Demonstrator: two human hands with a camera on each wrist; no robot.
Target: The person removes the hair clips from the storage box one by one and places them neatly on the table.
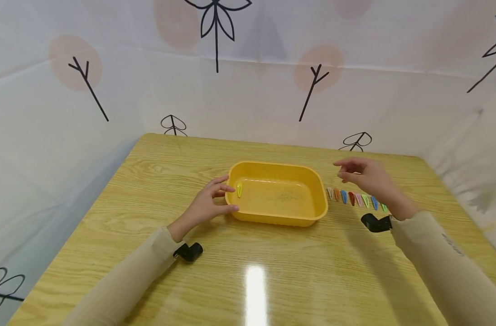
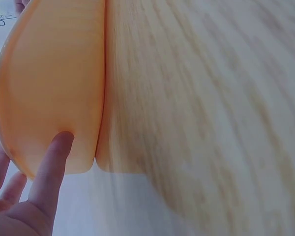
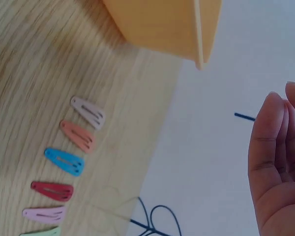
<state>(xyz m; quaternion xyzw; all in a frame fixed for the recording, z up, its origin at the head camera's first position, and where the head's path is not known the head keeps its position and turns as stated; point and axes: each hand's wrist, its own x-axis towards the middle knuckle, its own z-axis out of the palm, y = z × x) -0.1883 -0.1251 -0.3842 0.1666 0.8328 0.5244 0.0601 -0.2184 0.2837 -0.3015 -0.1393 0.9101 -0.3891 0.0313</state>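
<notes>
A yellow plastic tray (image 1: 272,219) stands mid-table with a yellow snap hair clip (image 1: 239,190) lying inside near its left end. My left hand (image 1: 210,199) holds that end, fingers over the rim and thumb (image 2: 51,167) against the outer wall. To the right of the tray, snap hair clips lie in a row, among them a blue clip (image 3: 64,161), a red clip (image 3: 52,191) and an orange clip (image 3: 77,135). Above this row my right hand (image 1: 366,174) hovers with bent fingers, thumb near the fingertips, and nothing visible between them.
The wooden table (image 1: 215,280) carries the tray and the clips. A white cloth (image 1: 256,99) with plant drawings hangs behind its far edge. Black wrist cameras (image 1: 188,252) sit at both sleeve cuffs, low over the tabletop.
</notes>
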